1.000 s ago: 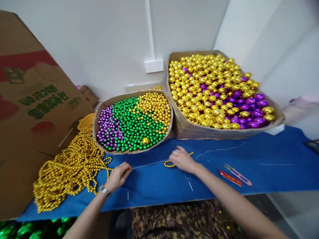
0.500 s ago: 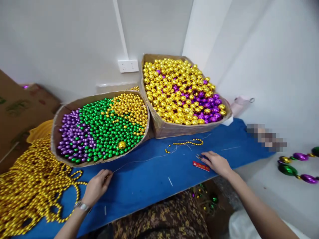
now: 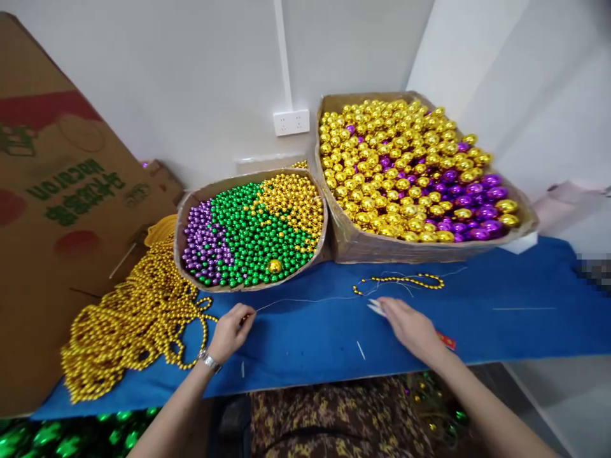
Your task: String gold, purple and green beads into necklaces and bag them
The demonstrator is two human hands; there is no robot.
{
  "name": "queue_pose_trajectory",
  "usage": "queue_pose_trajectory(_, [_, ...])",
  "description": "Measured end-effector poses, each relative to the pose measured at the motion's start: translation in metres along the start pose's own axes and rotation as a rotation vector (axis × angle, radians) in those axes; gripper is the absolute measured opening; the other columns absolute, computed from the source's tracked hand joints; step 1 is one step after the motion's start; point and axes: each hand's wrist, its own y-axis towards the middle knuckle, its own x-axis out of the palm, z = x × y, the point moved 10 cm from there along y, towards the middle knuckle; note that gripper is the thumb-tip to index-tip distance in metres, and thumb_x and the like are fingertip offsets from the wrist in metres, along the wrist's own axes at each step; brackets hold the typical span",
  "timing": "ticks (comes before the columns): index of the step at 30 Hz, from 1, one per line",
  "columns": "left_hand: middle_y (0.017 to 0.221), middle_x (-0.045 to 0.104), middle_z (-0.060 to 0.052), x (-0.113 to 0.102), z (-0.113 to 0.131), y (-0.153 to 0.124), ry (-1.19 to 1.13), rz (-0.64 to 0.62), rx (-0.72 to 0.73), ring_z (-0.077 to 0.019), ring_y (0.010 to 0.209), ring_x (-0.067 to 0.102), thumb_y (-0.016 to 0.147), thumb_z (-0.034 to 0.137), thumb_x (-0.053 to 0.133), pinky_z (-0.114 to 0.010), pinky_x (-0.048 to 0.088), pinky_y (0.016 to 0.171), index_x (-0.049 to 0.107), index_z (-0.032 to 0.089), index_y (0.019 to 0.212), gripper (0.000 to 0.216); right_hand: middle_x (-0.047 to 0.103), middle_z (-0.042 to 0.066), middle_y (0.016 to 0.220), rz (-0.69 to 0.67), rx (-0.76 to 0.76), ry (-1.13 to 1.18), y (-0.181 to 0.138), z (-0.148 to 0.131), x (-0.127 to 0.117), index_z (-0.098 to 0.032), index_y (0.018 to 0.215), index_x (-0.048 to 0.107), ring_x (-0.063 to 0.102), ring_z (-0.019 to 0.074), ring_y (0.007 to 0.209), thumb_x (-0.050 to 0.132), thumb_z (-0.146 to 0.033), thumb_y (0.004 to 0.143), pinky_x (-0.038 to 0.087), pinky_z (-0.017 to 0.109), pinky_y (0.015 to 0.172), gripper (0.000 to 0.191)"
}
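My left hand, with a watch on its wrist, is closed in a pinch on a thin pale thread. Something gold, perhaps a bead, shows between its fingers. The thread runs right across the blue cloth to a short gold bead strand, which lies loosely twisted. My right hand is closed around small pale thread snips, their two points aimed left near the thread. Its fingers hide the handle. Behind its wrist, a red packet is partly covered.
An oval box rim surrounds purple, green and gold beads. Right of it, a larger carton holds big gold and purple beads. A heap of gold bead strands lies left, beside a tall cardboard box. White sticks lie on the cloth.
The view has swung left. My right hand has moved from beside the red packet to near the thread and strand, with the snips' points apart. My left hand keeps its pinch.
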Motion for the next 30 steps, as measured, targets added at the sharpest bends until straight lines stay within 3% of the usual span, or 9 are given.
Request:
queue_pose_trajectory(2, [0.08, 0.06, -0.002, -0.003, 0.002, -0.001, -0.009, 0.012, 0.005, -0.0139, 0.072, 0.058, 0.09, 0.027, 0.043, -0.024, 0.045, 0.066, 0.057, 0.019, 0.085, 0.017, 0.064, 0.002, 0.104, -0.021, -0.094, 0.035, 0.017, -0.043, 0.004, -0.03, 0.117, 0.054, 0.064, 0.0143, 0.087, 0.035, -0.037, 0.095, 0.049, 0.023, 0.069, 0.03])
queue_pose_trajectory(5, [0.079, 0.06, -0.002, -0.005, 0.005, -0.002, -0.012, 0.019, 0.004, -0.0135, 0.071, 0.058, 0.089, 0.027, 0.043, -0.024, 0.045, 0.066, 0.057, 0.019, 0.084, 0.017, 0.064, 0.007, 0.1, -0.029, -0.155, 0.029, 0.038, -0.086, 0.007, -0.026, 0.118, 0.055, 0.063, 0.0203, 0.09, 0.041, -0.04, 0.093, 0.049, 0.027, 0.068, 0.032])
queue_pose_trajectory(10, [0.079, 0.06, -0.003, -0.009, 0.009, -0.003, -0.018, 0.01, -0.009, -0.014, 0.072, 0.058, 0.09, 0.028, 0.041, -0.024, 0.046, 0.067, 0.057, 0.019, 0.083, 0.019, 0.063, 0.008, 0.094, -0.042, -0.189, 0.019, 0.058, -0.116, 0.016, -0.018, 0.113, 0.057, 0.062, 0.0207, 0.086, 0.046, -0.03, 0.093, 0.048, 0.032, 0.071, 0.026])
queue_pose_trajectory(13, [0.082, 0.06, -0.003, -0.01, 0.007, -0.003, -0.005, 0.009, -0.013, -0.0146, 0.074, 0.058, 0.091, 0.029, 0.04, -0.025, 0.046, 0.069, 0.056, 0.02, 0.085, 0.02, 0.064, 0.005, 0.092, -0.048, -0.169, 0.04, 0.061, -0.108, 0.019, -0.021, 0.107, 0.059, 0.062, 0.0179, 0.083, 0.042, -0.032, 0.094, 0.047, 0.029, 0.068, 0.024])
queue_pose_trajectory(18, [0.084, 0.062, -0.004, -0.003, -0.005, 0.002, 0.21, 0.082, -0.022, -0.0168, 0.079, 0.058, 0.091, 0.029, 0.039, -0.027, 0.044, 0.069, 0.059, 0.022, 0.089, 0.021, 0.062, 0.005, 0.104, -0.031, -0.075, 0.095, 0.058, -0.045, 0.009, -0.027, 0.116, 0.054, 0.063, 0.016, 0.087, 0.039, -0.042, 0.094, 0.046, 0.024, 0.065, 0.031])
queue_pose_trajectory(21, [0.08, 0.062, -0.006, 0.015, -0.011, 0.008, 0.41, 0.06, -0.027, -0.0198, 0.077, 0.057, 0.091, 0.028, 0.039, -0.029, 0.042, 0.066, 0.062, 0.021, 0.087, 0.024, 0.063, 0.005, 0.099, -0.05, -0.074, 0.115, 0.054, -0.019, 0.006, -0.022, 0.105, 0.06, 0.062, 0.0143, 0.085, 0.041, -0.034, 0.094, 0.047, 0.024, 0.068, 0.024])
queue_pose_trajectory(26, [0.09, 0.065, -0.008, 0.033, 0.004, 0.016, 0.454, 0.025, 0.016, -0.0232, 0.081, 0.057, 0.089, 0.028, 0.043, -0.034, 0.043, 0.07, 0.065, 0.022, 0.092, 0.022, 0.062, 0.003, 0.099, -0.104, -0.175, 0.158, 0.056, -0.037, 0.016, -0.017, 0.104, 0.059, 0.06, 0.0123, 0.078, 0.052, -0.025, 0.09, 0.049, 0.029, 0.068, 0.018])
queue_pose_trajectory(30, [0.096, 0.065, -0.007, 0.026, 0.042, 0.03, 0.064, 0.077, 0.02, -0.0211, 0.09, 0.058, 0.09, 0.032, 0.044, -0.034, 0.045, 0.082, 0.064, 0.021, 0.097, 0.024, 0.062, 0.004, 0.096, -0.076, -0.218, 0.23, 0.05, -0.066, 0.006, -0.016, 0.093, 0.061, 0.061, 0.0125, 0.075, 0.051, -0.016, 0.088, 0.049, 0.027, 0.067, 0.011])
